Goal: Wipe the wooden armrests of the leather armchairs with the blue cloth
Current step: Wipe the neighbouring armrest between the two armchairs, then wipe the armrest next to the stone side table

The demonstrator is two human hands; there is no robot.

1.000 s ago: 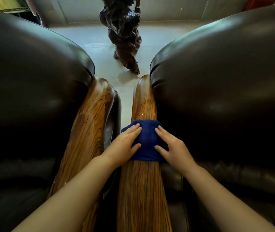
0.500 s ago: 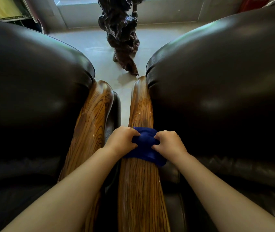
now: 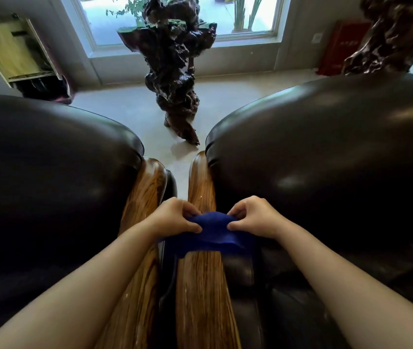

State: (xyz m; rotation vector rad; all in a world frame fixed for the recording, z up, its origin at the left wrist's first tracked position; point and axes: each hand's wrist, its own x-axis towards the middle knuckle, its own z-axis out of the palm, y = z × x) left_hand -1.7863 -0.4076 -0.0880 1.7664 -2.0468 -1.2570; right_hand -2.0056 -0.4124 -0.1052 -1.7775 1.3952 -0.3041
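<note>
We see pale floor [image 3: 130, 107], bright window [image 3: 175, 18] ahead with plants outside. Dark gnarled wood sculpture [image 3: 175, 71] stands before it; another [image 3: 391, 34] at right, red box [image 3: 339, 46] beside. Light wooden cabinet [image 3: 11, 49] at left.

Two armchairs stand side by side: left armchair [image 3: 49, 185] at 9 o'clock, right armchair [image 3: 326, 177] at 3 o'clock. Their armrests, left armrest [image 3: 145, 197] and right armrest [image 3: 200, 285], run parallel at centre, a narrow gap between. The cloth [image 3: 210, 235] lies across the right armrest. A root sculpture [image 3: 175, 71] stands on the floor [image 3: 130, 109] at 12 o'clock, before the window [image 3: 225, 16].
</note>
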